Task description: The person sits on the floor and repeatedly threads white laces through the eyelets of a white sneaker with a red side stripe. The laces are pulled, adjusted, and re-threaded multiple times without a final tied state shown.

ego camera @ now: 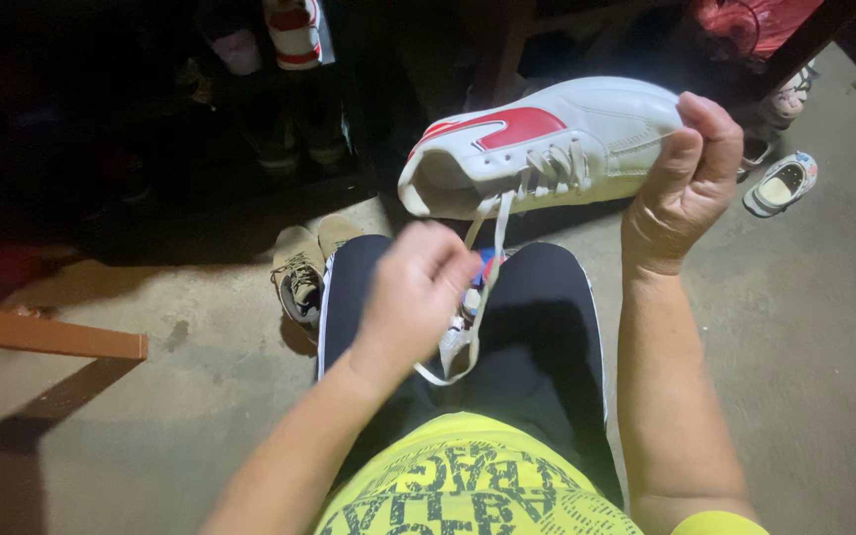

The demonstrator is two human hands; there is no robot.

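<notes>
The floor [804,337] is bare grey concrete, stained in places, lit brightly in the lower half of the frame and falling into near black across the upper left. A wooden bar [47,334] juts in from the left edge, throwing a long shadow toward the lower left.

At upper centre the right hand [686,178] grips the toe end of a white sneaker [547,144] with a red side stripe, held on its side above the person's dark-trousered knees. The left hand [413,287], at centre, is closed with fingers pinched on the pale lace [487,267], which runs from the eyelets down past the hand and loops over the lap.

A tan shoe [299,267] lies on the floor just left of the knee. A small child's shoe [781,183] sits at the right, near the right hand.

In the dark upper left, another red-and-white shoe [294,30] is partly visible; the shapes around it are too dim to make out. The red bundle [755,22] at the top right is cut off by the frame edge.
</notes>
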